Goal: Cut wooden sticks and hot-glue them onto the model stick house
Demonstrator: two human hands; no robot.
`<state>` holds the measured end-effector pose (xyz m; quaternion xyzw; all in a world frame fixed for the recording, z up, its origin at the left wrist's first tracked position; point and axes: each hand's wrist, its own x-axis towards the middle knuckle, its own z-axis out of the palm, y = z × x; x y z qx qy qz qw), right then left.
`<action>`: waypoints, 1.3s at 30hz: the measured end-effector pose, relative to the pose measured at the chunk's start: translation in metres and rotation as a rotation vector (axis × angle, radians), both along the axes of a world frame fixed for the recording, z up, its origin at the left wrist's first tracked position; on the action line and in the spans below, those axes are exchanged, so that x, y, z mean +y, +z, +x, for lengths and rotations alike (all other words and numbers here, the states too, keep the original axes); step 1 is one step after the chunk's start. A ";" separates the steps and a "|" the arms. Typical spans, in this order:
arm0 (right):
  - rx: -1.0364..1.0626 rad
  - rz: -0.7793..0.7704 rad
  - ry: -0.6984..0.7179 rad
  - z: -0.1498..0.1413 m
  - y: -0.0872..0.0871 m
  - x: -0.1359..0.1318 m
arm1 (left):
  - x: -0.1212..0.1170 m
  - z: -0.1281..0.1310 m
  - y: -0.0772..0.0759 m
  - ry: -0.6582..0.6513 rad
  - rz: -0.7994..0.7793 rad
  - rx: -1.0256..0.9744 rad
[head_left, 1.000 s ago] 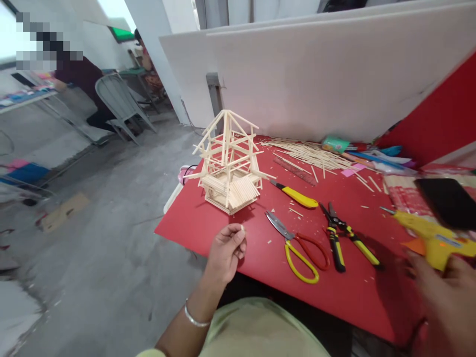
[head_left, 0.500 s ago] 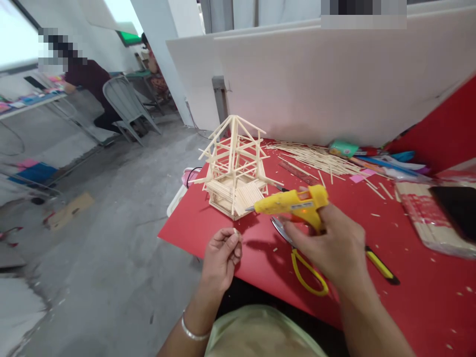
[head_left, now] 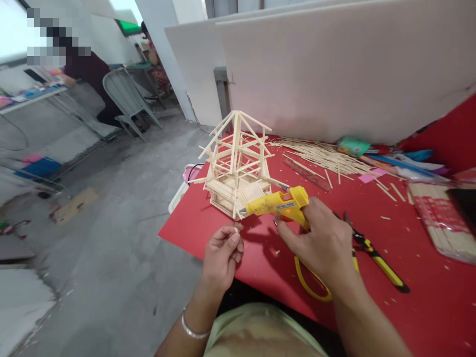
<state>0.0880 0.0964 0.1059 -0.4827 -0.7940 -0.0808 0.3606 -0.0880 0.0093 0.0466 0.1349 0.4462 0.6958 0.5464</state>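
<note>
My right hand (head_left: 323,238) is wrapped round a yellow hot glue gun (head_left: 278,202), its metal nozzle pointing left in front of the wooden stick model. My left hand (head_left: 225,253) pinches a small pale piece of wood stick (head_left: 237,230), just below the nozzle and apart from it. Behind both hands stands the model pavilion (head_left: 236,163), an open frame of thin sticks with a peaked top and slatted panels at its lower front. Under my right hand lie yellow-handled scissors (head_left: 310,285), partly hidden.
Pliers and a yellow-black cutter (head_left: 388,270) lie right of my hand on the red table (head_left: 260,297). Loose sticks (head_left: 316,156) spread at the back, near a packed bundle of sticks (head_left: 439,218). A white board (head_left: 316,74) stands behind. A person sits by a chair (head_left: 128,99), far left.
My right hand has brought the glue gun left and slightly down, nearer my left hand. The pliers beside the cutter have come into sight. My left hand keeps its pinch.
</note>
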 end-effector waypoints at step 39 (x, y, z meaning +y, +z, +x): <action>0.010 -0.022 -0.001 -0.007 -0.009 0.001 | 0.007 0.000 0.008 0.040 0.021 0.033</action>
